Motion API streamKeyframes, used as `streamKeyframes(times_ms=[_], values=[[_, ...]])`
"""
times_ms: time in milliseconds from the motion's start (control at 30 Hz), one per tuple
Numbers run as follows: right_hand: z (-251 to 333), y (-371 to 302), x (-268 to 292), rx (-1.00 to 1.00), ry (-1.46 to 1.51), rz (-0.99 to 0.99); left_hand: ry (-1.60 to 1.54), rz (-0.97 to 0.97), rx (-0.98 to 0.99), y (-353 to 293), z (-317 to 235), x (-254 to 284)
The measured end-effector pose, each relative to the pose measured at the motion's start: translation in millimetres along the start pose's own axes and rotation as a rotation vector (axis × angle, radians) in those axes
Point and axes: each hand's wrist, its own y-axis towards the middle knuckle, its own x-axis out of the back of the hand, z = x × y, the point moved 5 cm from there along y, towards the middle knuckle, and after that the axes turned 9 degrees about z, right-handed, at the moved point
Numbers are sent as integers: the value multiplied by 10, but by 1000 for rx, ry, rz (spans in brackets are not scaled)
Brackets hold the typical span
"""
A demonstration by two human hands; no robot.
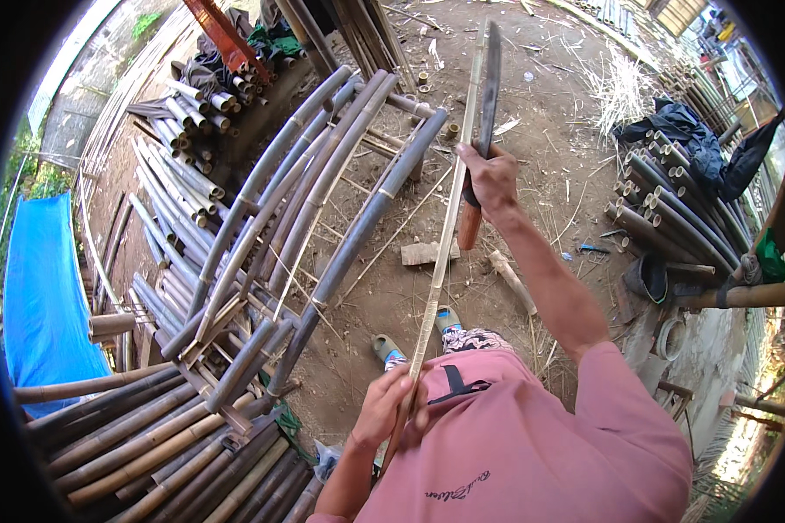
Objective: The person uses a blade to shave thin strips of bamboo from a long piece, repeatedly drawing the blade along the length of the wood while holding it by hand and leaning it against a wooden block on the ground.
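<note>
A long, pale bamboo strip (439, 277) slants from beside my waist up to the far middle of the view. Near its lower end, my left hand (385, 404) is closed around it in front of my shirt. Farther out, my right hand (494, 185) grips a machete (492, 83) with a dark blade and a brown wooden handle. The blade points away from me, close along the right side of the strip. My right thumb lies at the strip's edge; whether it presses on the strip I cannot tell.
Dark bamboo poles (358, 218) lean over a rack on the left, with more poles (148, 436) stacked lower left by a blue tarp (44, 288). On the dirt lie a block (429, 253) and a short bamboo piece (513, 281). Cut bamboo (672, 209) is piled right.
</note>
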Motion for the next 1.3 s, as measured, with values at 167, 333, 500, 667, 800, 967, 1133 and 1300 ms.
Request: streamKeyframes(times_ms=[167, 333, 500, 667, 800, 967, 1133, 1300], values=[[75, -224, -130, 14, -360, 263, 199, -133, -170, 785, -534, -26], [110, -866, -113, 430, -938, 388, 200, -266, -239, 1069, -817, 72], [-52, -956, -208, 367, -977, 421, 257, -318, -243, 987, -773, 38], [-54, -694, -162, 452, -991, 349, 336, -318, -252, 859, -679, -20], [76, -192, 209, 217, -998, 265, 373, -330, -256, 534, -482, -117], [109, 105, 600, 273, -1032, 164, 568, -275, -186, 77, -253, -113], [216, 357, 1076, 259, -1045, 112, 600, -280, -125, -583, -73, -75], [256, 127, 651, 521, -1084, 262, 465, -354, -125, -827, 18, 75]])
